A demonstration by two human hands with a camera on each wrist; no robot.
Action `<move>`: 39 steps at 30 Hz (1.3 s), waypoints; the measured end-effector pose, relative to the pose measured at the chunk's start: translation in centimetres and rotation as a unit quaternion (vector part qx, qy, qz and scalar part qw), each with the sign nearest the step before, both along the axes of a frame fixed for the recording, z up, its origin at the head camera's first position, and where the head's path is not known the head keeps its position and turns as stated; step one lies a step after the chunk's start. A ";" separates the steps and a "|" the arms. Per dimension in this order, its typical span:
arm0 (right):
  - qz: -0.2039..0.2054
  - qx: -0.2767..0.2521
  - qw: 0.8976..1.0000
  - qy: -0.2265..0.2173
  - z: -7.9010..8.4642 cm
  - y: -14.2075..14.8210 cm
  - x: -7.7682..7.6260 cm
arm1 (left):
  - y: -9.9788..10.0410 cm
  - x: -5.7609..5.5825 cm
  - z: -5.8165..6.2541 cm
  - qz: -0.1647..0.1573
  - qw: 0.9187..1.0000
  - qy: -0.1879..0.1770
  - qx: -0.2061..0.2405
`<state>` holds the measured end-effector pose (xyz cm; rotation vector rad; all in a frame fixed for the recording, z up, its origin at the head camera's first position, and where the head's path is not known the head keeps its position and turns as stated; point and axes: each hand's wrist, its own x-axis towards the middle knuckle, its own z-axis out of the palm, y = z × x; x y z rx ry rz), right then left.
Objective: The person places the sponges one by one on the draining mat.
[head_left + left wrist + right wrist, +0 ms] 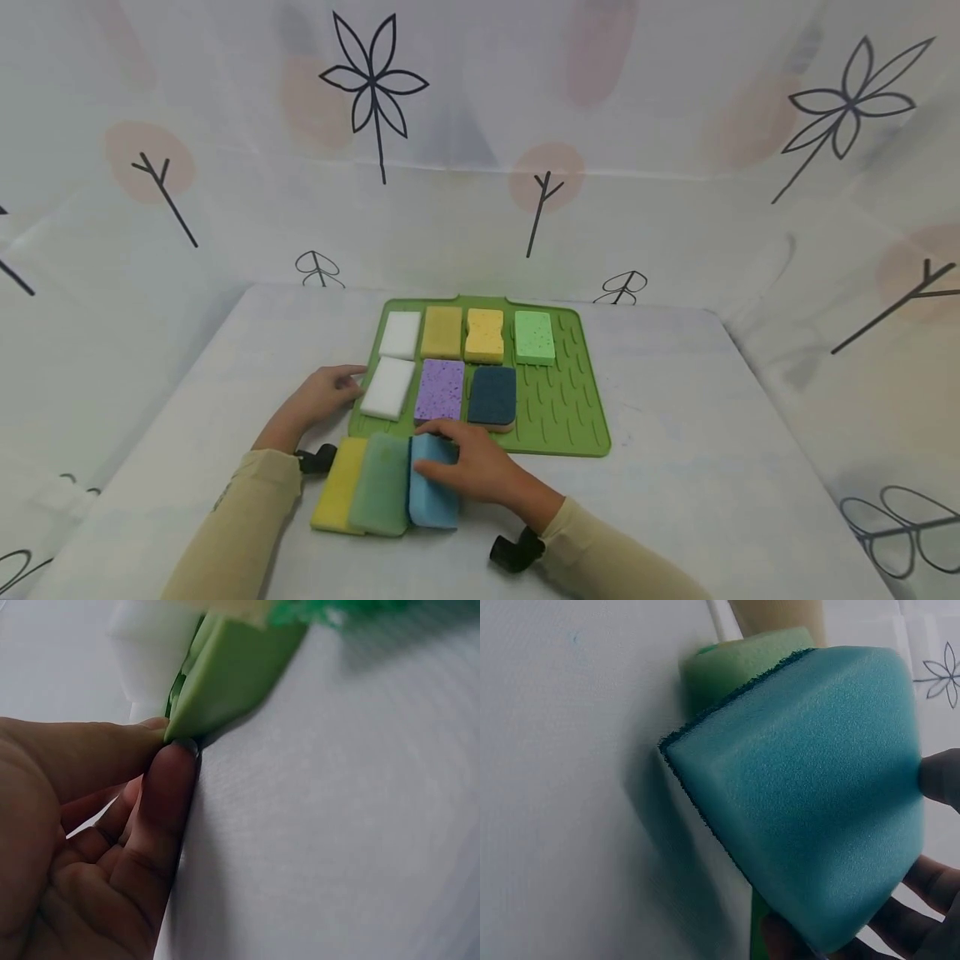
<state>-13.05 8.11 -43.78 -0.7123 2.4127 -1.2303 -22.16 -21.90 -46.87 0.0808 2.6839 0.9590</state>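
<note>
Blue sponge [435,502] in the right hand [480,463]

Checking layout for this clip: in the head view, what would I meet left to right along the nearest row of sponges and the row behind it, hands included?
Nearest row: yellow sponge, green sponge, blue sponge, right hand.
Row behind: left hand, white sponge, purple sponge, dark blue sponge.

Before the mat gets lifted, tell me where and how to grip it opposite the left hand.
Take the green mat by its right edge, coming from the right, probably thumb above and fingers under its thin rim. A bare strip separates that rim from the light green sponge, and the left hand pinches the opposite edge.
</note>
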 end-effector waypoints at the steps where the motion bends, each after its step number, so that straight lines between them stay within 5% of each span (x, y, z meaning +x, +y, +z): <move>1: -0.002 -0.002 1.000 -0.001 0.1 0.2 0.0 | 0.0 0.0 0.0 -0.001 1.000 0.002 0.001; 39: -0.076 0.045 0.994 0.066 3.9 7.1 -2.9 | -0.1 0.0 0.2 0.000 1.000 0.000 0.004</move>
